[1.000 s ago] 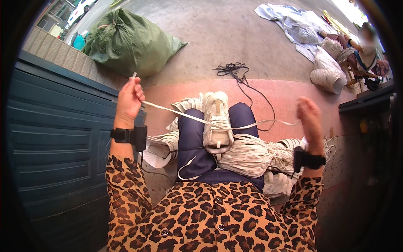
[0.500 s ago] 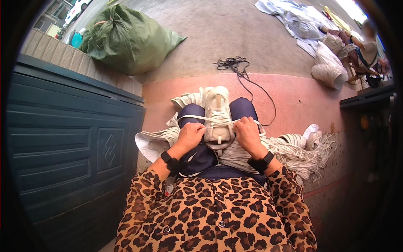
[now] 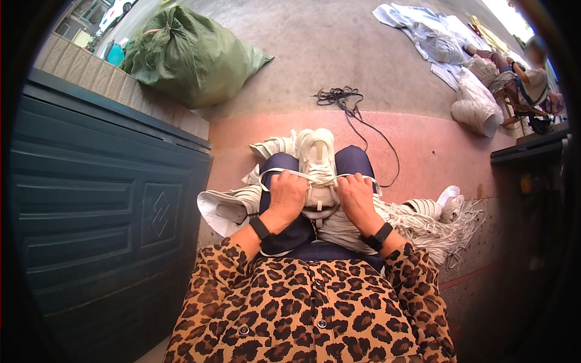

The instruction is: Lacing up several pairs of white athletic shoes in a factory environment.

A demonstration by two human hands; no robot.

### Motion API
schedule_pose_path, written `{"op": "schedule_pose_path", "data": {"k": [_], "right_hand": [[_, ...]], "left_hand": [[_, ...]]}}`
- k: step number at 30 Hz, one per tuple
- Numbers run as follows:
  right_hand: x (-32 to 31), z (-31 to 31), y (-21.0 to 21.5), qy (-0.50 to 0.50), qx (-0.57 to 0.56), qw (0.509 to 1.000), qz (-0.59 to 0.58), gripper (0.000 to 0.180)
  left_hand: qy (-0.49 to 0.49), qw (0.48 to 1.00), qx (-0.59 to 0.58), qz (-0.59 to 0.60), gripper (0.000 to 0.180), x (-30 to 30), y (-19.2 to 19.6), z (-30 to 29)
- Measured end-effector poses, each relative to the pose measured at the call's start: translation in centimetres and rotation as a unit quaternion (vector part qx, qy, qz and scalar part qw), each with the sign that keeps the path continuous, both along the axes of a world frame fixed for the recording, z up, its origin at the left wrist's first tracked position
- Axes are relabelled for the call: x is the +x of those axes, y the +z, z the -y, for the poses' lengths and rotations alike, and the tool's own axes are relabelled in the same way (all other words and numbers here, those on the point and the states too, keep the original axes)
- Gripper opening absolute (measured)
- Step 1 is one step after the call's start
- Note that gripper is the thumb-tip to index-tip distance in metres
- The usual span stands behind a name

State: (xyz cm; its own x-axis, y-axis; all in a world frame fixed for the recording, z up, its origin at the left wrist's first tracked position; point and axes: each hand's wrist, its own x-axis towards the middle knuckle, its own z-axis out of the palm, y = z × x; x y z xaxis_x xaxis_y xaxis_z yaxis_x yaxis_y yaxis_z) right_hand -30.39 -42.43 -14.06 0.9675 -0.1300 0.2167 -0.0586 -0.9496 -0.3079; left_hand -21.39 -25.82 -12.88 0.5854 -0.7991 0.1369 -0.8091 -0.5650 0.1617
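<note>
A cream-white sneaker (image 3: 318, 151) rests between my knees, its toe pointing away from me and its heel near me. White shoelaces (image 3: 277, 170) cross over its tongue and stretch out to both sides. At the shoe's left edge, my left hand (image 3: 287, 197) is closed on one lace end. My right hand (image 3: 357, 195) pinches the other lace beside the right edge. On my right thigh and the ground lies a big bundle of loose white laces (image 3: 417, 230). More stacked white shoes (image 3: 233, 206) lean by my left leg.
A long black cord (image 3: 345, 100) lies tangled on the floor ahead. A stuffed green sack (image 3: 193, 57) stands far left, above a dark blue panelled door (image 3: 109, 199). At far right a person (image 3: 529, 78) sits near white sacks (image 3: 475, 103). Several shoes (image 3: 442, 206) lie right.
My left hand has moved right, in closer to the shoe, keeping hold of its lace. My right hand has barely moved. The whole view has shifted slightly.
</note>
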Motion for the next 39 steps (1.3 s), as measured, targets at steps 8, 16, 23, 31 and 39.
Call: {"op": "schedule_pose_path", "data": {"k": [8,16,23,31,39], "right_hand": [[-0.9,0.2,-0.6,-0.002,-0.011,1.000,-0.012,0.013],[-1.5,0.4,-1.7,-0.025,0.105,0.994,0.017,0.010],[-1.8,0.4,-1.8,-0.010,0.103,0.995,0.017,0.017],[-0.2,-0.3,0.1,0.125,-0.171,0.976,-0.041,0.010],[0.3,-0.6,11.2,0.137,0.278,0.924,0.223,0.019]], "left_hand": [[0.042,0.999,-0.004,-0.006,0.016,-2.0,-0.4,-1.2],[0.000,0.988,-0.134,-0.073,0.014,0.2,0.4,2.8],[-0.052,0.968,-0.068,-0.234,0.011,2.3,-1.0,7.0],[0.117,0.733,-0.239,-0.626,0.026,6.0,2.4,7.0],[0.185,0.689,-0.183,-0.676,0.017,5.2,0.8,10.5]]}}
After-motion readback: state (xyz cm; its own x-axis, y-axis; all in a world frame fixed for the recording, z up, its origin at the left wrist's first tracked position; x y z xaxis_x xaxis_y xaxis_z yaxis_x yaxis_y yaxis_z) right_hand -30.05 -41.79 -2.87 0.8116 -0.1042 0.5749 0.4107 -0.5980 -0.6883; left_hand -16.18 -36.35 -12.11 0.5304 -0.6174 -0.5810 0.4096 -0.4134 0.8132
